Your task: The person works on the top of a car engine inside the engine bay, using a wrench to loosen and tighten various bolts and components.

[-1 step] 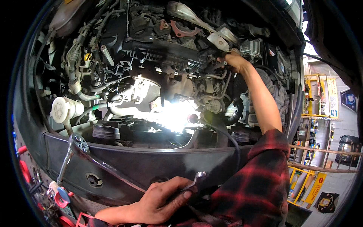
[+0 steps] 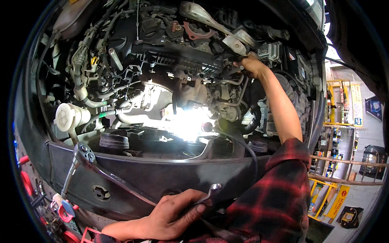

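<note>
My left hand point(image 2: 172, 216) is closed at the lower middle, in front of the car's front panel. It grips the long handle of a ratchet point(image 2: 121, 184), whose round head points left with an extension point(image 2: 69, 178) angled down from it. Out of the same fist, on the right, sticks the ring end of a wrench point(image 2: 214, 188). My right hand point(image 2: 252, 67) reaches into the far right of the engine bay with its fingers curled in among pipes, below a pale metal bracket point(image 2: 234, 44). What those fingertips hold is hidden.
A bright work light point(image 2: 186, 123) glares inside the bay. Left of it stands a white capped filler neck point(image 2: 71, 117). The dark front panel point(image 2: 133, 164) crosses before me. A thin upright rod point(image 2: 137, 20) stands at the back; yellow shelving point(image 2: 338, 101) lies off right.
</note>
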A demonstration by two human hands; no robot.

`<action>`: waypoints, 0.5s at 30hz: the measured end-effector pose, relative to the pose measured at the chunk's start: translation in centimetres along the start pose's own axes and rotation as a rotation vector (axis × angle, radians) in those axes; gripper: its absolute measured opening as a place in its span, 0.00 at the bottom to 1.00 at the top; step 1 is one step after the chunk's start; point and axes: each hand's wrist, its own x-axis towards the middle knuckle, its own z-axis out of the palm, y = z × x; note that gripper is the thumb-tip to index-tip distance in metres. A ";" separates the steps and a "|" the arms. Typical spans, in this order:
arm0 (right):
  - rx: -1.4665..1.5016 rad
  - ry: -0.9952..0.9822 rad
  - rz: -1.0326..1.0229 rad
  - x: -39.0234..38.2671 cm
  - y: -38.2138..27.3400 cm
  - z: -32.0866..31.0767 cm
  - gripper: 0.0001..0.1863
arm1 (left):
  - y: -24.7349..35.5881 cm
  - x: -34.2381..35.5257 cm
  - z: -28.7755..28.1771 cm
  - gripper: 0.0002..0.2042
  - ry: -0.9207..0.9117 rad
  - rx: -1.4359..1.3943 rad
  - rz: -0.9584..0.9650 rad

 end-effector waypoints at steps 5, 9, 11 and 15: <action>0.002 0.059 0.001 -1.1 -0.2 0.8 0.19 | 0.2 0.0 -0.2 0.11 -0.003 -0.010 -0.006; 0.035 0.100 -0.003 -1.2 0.3 1.0 0.21 | 0.4 -0.1 -0.2 0.10 0.009 -0.035 -0.035; -0.025 0.096 0.045 -0.6 0.3 0.5 0.19 | 0.5 -0.1 -0.3 0.10 -0.009 -0.046 -0.078; -0.063 0.040 0.096 0.7 0.6 -0.6 0.16 | 0.5 -0.1 -0.3 0.10 0.014 -0.006 -0.033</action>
